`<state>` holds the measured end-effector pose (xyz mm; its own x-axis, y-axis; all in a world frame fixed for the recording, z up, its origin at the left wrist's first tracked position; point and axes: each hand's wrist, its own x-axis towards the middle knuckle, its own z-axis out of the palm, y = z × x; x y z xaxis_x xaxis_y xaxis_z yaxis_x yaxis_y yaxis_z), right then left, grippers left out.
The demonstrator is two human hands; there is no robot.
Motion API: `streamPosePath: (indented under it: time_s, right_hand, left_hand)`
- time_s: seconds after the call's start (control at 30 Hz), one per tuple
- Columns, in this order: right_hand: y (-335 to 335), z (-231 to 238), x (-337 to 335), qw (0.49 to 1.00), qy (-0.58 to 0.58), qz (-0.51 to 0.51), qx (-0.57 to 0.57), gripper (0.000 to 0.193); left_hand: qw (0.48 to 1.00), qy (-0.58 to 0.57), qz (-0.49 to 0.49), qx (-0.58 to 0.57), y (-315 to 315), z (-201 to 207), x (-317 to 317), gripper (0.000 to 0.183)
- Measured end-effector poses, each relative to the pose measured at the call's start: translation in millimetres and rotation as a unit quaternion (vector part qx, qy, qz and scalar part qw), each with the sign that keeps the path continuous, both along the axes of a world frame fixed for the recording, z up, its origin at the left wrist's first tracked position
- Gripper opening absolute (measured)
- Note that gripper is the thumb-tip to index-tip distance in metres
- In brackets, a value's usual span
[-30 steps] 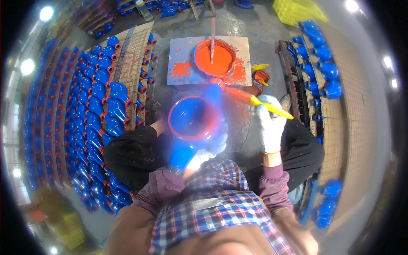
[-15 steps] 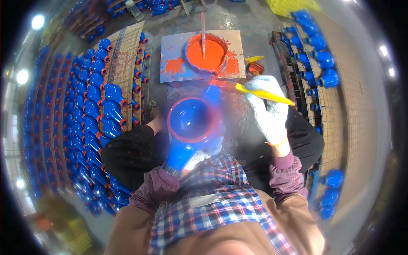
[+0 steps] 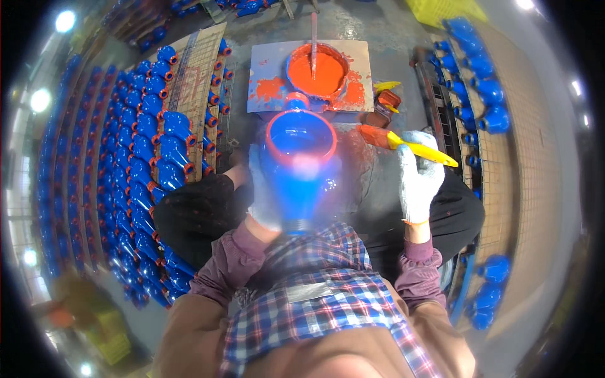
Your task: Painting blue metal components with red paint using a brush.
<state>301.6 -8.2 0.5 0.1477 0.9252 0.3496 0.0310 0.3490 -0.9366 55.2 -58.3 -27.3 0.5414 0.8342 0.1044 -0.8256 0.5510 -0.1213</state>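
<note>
My gloved left hand (image 3: pixel 263 195) grips a glossy blue valve-like pipe fitting (image 3: pixel 295 186) from its left side and below; most of the fingers are hidden behind it. The fitting's round upper opening has an orange-red rim, and the smaller neck at its far end is orange-red too. A threaded end points toward my apron. Pinched in my gloved right hand (image 3: pixel 421 173) is a paintbrush (image 3: pixel 425 151) with a yellow handle. Its orange-coated bristles point left, apart from the fitting. Beyond the fitting, a round tub of orange paint (image 3: pixel 324 72) has a stick standing in it.
The tub sits on a paint-spattered board (image 3: pixel 265 53). A second yellow-handled brush (image 3: pixel 387 101) lies with a small red container right of it. Racks of blue fittings with orange ends (image 3: pixel 148 126) stand at left; more blue fittings (image 3: pixel 488 94) line boards at right. A yellow crate (image 3: pixel 447 11) is at the back.
The fitting has turned, its far neck swinging left and its threaded end swinging right. My right hand has drawn the brush away rightward from the neck.
</note>
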Motion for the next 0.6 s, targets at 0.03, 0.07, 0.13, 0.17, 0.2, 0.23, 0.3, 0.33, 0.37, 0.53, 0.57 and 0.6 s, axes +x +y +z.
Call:
streamPosePath:
  time_s: [0.03, 0.07, 0.13, 0.17, 0.2, 0.23, 0.3, 0.33, 0.37, 0.53, 0.57, 0.6]
  right_hand:
    - [0.1, 0.2, 0.9, 1.0, -0.003, 0.006, 0.007, 0.023]
    - [0.3, 0.4, 2.2, 1.0, -0.015, -0.008, 0.007, 0.023]
    - [0.2, 0.6, 5.5, 0.999, -0.027, -0.021, 0.004, 0.023]
    - [0.9, 1.0, 7.7, 0.999, -0.016, -0.027, -0.018, 0.022]
    - [1.9, 1.5, 10.3, 0.999, -0.006, -0.034, -0.041, 0.022]
    - [3.4, 1.9, 13.0, 0.998, 0.02, -0.037, -0.046, 0.021]
    - [5.4, 1.9, 16.9, 0.998, -0.001, -0.058, -0.035, 0.021]
    - [5.7, 1.4, 17.9, 0.997, -0.003, -0.069, -0.014, 0.02]
    - [6.7, 0.7, 18.4, 0.997, -0.007, -0.075, -0.023, 0.02]
    - [7.0, -3.4, 18.6, 0.994, 0.01, -0.08, -0.069, 0.023]
    - [7.6, -4.2, 18.9, 0.992, 0.011, -0.09, -0.084, 0.024]
    - [8.3, -4.3, 20.0, 0.994, -0.005, -0.084, -0.072, 0.024]
  left_hand:
    - [0.986, 0.144, 0.081, -0.023, 1.2, 6.8, 0.7, 0.086]
    - [0.95, 0.266, 0.157, -0.043, 2.6, 14.8, 0.8, 0.093]
    - [0.763, 0.57, 0.296, 0.075, 7.3, 32.2, -2.2, 0.093]
    - [0.466, 0.772, 0.389, 0.187, 9.7, 41.1, -5.3, 0.092]
    - [0.252, 0.841, 0.406, 0.253, 11.5, 48.7, -7.7, 0.092]
    - [0.103, 0.859, 0.422, 0.272, 12.8, 55.3, -11.2, 0.092]
    - [0.089, 0.874, 0.32, 0.355, 17.1, 61.9, -16.1, 0.077]
    - [0.074, 0.879, 0.269, 0.388, 17.3, 62.6, -18.4, 0.07]
    - [0.215, 0.887, 0.221, 0.344, 20.2, 58.5, -15.3, 0.069]
    - [0.158, 0.883, 0.266, 0.352, 20.8, 23.8, -11.1, 0.064]
    - [0.096, 0.894, 0.239, 0.368, 16.5, 16.9, -13.6, 0.062]
    - [0.044, 0.9, 0.214, 0.378, 13.4, 10.7, -17.7, 0.06]
